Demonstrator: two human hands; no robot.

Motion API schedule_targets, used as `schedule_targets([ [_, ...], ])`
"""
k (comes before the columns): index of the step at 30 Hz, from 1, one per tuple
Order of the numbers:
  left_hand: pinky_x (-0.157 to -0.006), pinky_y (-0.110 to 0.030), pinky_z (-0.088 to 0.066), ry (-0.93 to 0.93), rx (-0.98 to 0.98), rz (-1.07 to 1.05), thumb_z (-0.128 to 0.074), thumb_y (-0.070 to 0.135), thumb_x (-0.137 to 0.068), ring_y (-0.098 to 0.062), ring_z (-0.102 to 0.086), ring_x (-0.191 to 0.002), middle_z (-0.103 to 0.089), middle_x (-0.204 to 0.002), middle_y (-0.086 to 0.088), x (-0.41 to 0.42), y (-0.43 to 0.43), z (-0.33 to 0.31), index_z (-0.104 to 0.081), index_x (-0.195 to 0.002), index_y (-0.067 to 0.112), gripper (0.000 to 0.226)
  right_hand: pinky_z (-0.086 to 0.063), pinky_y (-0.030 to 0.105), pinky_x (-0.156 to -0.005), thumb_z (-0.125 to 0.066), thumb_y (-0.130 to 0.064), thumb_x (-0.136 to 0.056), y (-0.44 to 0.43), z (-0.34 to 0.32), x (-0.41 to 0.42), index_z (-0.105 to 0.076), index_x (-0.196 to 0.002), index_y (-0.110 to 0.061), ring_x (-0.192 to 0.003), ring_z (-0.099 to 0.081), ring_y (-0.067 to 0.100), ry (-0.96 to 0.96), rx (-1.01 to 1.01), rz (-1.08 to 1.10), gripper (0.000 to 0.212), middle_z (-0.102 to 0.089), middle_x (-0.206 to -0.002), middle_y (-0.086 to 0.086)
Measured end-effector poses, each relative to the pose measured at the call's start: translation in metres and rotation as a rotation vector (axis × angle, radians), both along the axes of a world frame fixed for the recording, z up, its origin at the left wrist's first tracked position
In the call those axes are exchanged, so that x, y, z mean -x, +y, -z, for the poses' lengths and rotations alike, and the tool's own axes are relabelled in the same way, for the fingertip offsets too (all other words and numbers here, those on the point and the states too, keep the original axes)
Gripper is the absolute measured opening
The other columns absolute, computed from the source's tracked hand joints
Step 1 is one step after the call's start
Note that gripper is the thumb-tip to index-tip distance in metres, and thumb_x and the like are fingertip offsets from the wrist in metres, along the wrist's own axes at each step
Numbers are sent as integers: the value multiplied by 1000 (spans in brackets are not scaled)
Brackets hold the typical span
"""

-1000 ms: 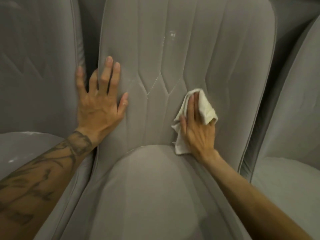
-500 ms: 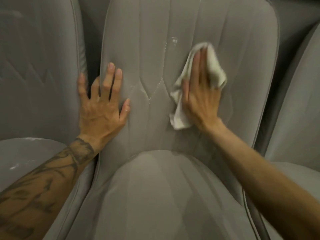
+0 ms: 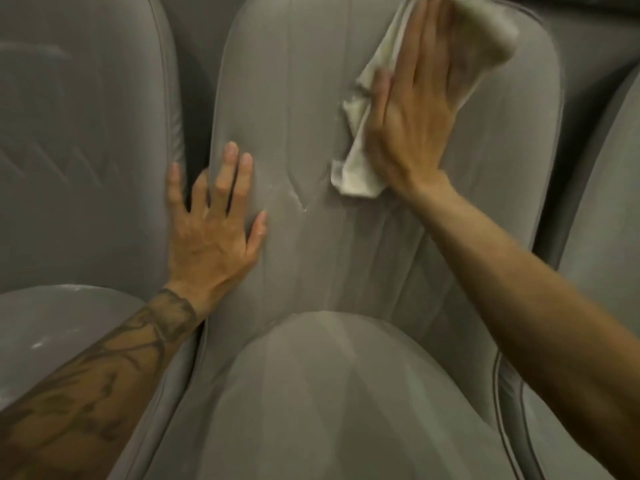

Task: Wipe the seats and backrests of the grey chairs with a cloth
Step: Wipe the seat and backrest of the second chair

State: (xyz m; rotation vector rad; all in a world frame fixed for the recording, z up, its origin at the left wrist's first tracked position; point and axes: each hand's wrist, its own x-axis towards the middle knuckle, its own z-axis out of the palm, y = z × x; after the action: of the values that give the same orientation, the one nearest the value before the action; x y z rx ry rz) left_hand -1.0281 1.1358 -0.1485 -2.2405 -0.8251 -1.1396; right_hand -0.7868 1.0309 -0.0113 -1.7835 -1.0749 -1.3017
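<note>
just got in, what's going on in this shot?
A person is wiping the middle grey chair. The right hand presses a white cloth flat against the upper right of its backrest, with straight fingers on top of the cloth. The left hand rests flat and splayed on the backrest's lower left edge. No hand is on the seat. A left chair and a right chair flank it.

The middle grey chair (image 3: 346, 271) carries a white cloth (image 3: 356, 168) high on the right half of its backrest (image 3: 277, 81), pressed there under the flat right hand (image 3: 412, 126). The left hand (image 3: 214, 237) lies flat, fingers spread, lower on the backrest's left edge. Its seat (image 3: 329, 393) lies nearer. A left chair (image 3: 86, 133) and a right chair (image 3: 602, 202) stand just beside it.
</note>
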Motion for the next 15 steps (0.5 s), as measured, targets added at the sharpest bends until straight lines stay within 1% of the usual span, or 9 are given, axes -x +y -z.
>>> schedule_targets([
  [2,-128,-63,-9,6,-2,3,-37,47,-106,-43,-51,-134,-17,-173,-11,0,1,1,-14,-167,12,74,-20,46,-128,-30,-33,-109,15,-6,12,-33,-157,-1,-155,-29,29,35,-82,82,58,-34,-165,15],
  [3,-128,-63,-8,7,-6,1,-37,47,-106,-43,-51,-134,-17,-173,-11,0,3,1,-14,-167,12,74,-17,46,-129,-31,-32,-109,18,8,24,-30,-158,-1,-156,-26,29,42,-49,59,58,-31,-166,15],
  [6,-128,-63,-8,5,-14,-3,-36,48,-107,-43,-52,-134,-19,-173,-11,1,4,2,-14,-167,12,73,-19,49,-127,-33,-34,-110,-1,77,58,-14,-163,-4,-159,-16,28,32,368,-104,64,-12,-172,14],
  [7,-128,-63,-8,5,-14,-4,-36,48,-107,-43,-52,-133,-19,-173,-11,1,3,2,-15,-167,12,73,-23,48,-126,-31,-37,-110,-10,88,59,-11,-164,-9,-159,-19,27,31,469,-110,64,-8,-173,11],
  [8,-128,-63,-9,6,-14,-5,-36,48,-107,-43,-52,-133,-19,-173,-11,0,2,1,-15,-167,12,73,-26,46,-123,-30,-39,-110,-16,84,53,-10,-165,-14,-157,-25,28,11,498,-102,63,-8,-173,8],
  [9,-127,-64,-10,6,-13,-6,-37,47,-107,-43,-52,-133,-19,-173,-11,0,2,1,-15,-167,11,73,-28,44,-120,-30,-40,-110,-15,70,46,-13,-165,-16,-154,-31,30,-32,463,-83,62,-11,-173,8],
  [11,-126,-65,-12,4,-13,-6,-38,47,-107,-42,-52,-133,-19,-173,-11,0,2,0,-15,-167,11,73,-28,42,-120,-32,-36,-110,0,31,32,-23,-163,-11,-149,-37,32,-99,297,-51,59,-22,-170,11],
  [13,-126,-65,-12,4,-17,-17,-37,47,-107,-42,-52,-133,-20,-173,-11,1,2,0,-15,-167,11,73,-22,39,-123,-37,-31,-108,23,-10,24,-39,-156,-3,-148,-38,29,-75,64,-45,55,-39,-162,15],
  [15,-127,-65,-11,9,-18,-13,-36,47,-107,-42,-51,-134,-19,-173,-11,-1,3,1,-14,-167,12,73,-25,44,-125,-36,-31,-108,39,-15,34,-44,-153,-4,-150,-39,27,-25,-31,13,53,-45,-159,13],
])
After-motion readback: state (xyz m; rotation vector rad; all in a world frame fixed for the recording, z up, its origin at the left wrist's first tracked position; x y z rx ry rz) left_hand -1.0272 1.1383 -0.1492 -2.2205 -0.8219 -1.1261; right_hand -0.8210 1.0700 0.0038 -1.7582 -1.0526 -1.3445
